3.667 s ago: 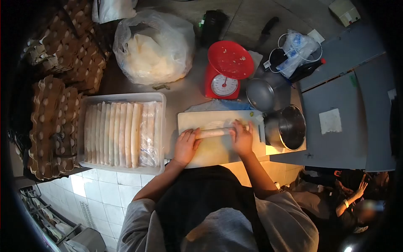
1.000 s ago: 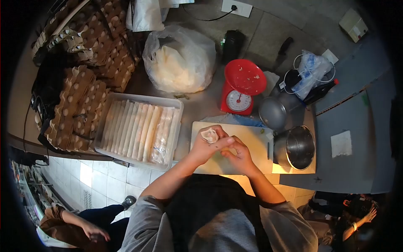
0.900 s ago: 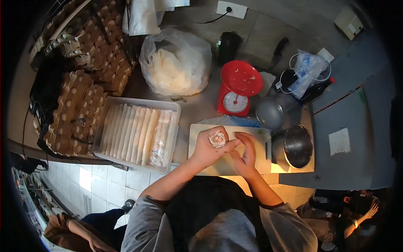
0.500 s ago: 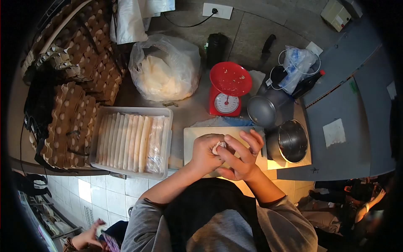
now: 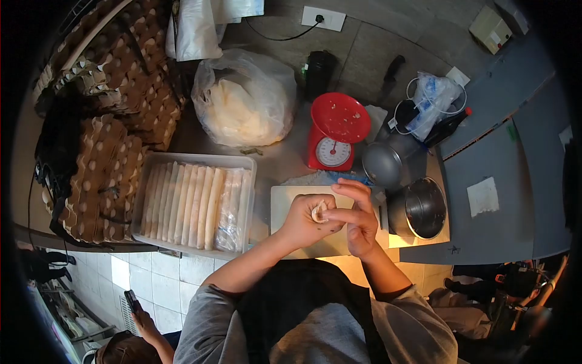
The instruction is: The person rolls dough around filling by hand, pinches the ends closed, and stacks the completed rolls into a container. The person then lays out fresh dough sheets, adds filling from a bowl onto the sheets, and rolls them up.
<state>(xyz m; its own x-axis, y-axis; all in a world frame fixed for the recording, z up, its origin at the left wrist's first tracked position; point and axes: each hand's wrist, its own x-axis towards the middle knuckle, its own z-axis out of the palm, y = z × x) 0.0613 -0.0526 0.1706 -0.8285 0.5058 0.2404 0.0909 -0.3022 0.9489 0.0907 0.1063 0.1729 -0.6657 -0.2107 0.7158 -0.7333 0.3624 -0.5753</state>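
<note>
My left hand [image 5: 305, 219] is closed in a fist around a pale rolled wrapper [image 5: 319, 212], whose crumpled end shows at the top of the fist; the rest of it is hidden by the fingers. My right hand [image 5: 360, 219] is beside it with fingers extended and apart, one fingertip touching the wrapper's end. Both hands are above a cream cutting board [image 5: 285, 197] on the metal counter. Left of them stands a clear plastic container [image 5: 250, 200] with a row of long pale rolls [image 5: 182, 206] in plastic sleeves.
Beyond the board stand a red kitchen scale [image 5: 341, 118] and a bulging plastic bag [image 5: 245, 100] of pale sheets. Metal pots [image 5: 397, 209] are close on the right. Stacked egg trays [image 5: 100, 176] fill the left side. Another person's hand [image 5: 144, 321] holds a phone at lower left.
My right fingers have shifted from spread around the wrapper's end to one finger pressing across it. My left fist keeps its hold. The other person's phone is now raised; the view has shifted slightly.
</note>
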